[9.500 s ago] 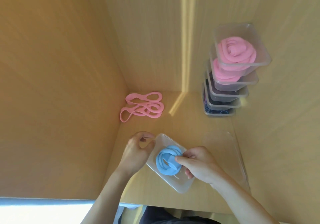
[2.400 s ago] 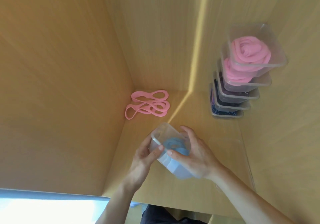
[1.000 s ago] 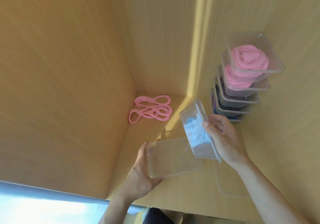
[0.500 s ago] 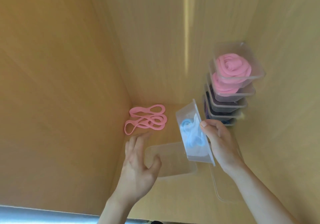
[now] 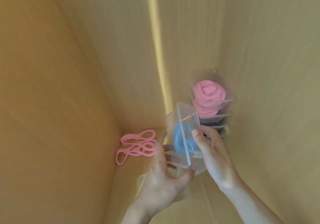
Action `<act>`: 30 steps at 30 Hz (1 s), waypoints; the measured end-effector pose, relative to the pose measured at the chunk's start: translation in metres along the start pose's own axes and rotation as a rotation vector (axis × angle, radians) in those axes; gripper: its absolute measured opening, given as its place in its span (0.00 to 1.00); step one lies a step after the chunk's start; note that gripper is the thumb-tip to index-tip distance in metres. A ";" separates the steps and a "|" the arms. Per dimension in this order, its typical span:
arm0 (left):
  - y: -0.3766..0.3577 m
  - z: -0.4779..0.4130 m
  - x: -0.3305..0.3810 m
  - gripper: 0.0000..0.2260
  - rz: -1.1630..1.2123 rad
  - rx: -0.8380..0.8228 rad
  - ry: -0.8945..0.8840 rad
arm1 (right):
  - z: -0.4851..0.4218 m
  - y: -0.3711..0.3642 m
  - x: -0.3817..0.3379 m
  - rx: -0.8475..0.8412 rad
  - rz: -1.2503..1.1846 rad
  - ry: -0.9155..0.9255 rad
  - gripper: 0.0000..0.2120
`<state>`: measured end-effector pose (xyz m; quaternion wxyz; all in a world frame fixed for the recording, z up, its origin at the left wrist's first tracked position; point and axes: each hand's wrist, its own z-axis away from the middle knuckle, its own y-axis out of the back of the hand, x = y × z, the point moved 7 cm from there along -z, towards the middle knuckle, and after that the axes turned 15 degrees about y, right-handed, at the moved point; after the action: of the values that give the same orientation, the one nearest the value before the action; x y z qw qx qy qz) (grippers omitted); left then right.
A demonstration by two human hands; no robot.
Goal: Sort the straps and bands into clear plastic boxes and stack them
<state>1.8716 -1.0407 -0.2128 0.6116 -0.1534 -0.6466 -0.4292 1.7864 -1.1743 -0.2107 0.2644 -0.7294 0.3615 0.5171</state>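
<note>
A clear plastic box (image 5: 181, 118) with a coiled blue band (image 5: 180, 140) inside is tilted up on its side in mid-air, left of the stack. My right hand (image 5: 213, 152) grips its right side, thumb on the front. My left hand (image 5: 164, 175) holds its lower left, fingers behind and thumb on the bottom edge. A stack of clear boxes (image 5: 214, 102) stands at the right wall; the two upper ones hold coiled pink bands (image 5: 209, 92), the lower ones dark bands. Loose pink bands (image 5: 138, 144) lie in the back left corner.
Wooden walls close the shelf on the left, back and right. Another clear plastic piece (image 5: 207, 204) lies flat on the shelf floor under my right forearm; an empty clear box sits partly hidden beneath my left hand.
My left hand let go of the empty clear box and came up to the box with the blue band. That box has risen toward the stack, held by both hands.
</note>
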 end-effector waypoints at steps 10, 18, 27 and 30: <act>0.017 -0.037 0.021 0.31 0.559 -0.114 -0.013 | 0.001 0.012 -0.056 -0.037 0.396 0.606 0.22; 0.002 -0.074 0.065 0.28 0.687 -0.242 -0.011 | -0.018 0.005 -0.067 0.114 0.800 0.752 0.32; -0.022 -0.113 0.112 0.22 0.432 -0.203 -0.042 | -0.070 0.030 -0.063 0.357 0.916 0.684 0.36; -0.026 -0.122 0.120 0.14 0.372 -0.169 -0.054 | -0.078 0.037 -0.066 0.401 0.915 0.671 0.28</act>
<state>1.9083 -1.1860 -0.1260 0.6479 -0.3324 -0.5848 -0.3575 1.7876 -1.2392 -0.1234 0.0190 -0.5589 0.7930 0.2416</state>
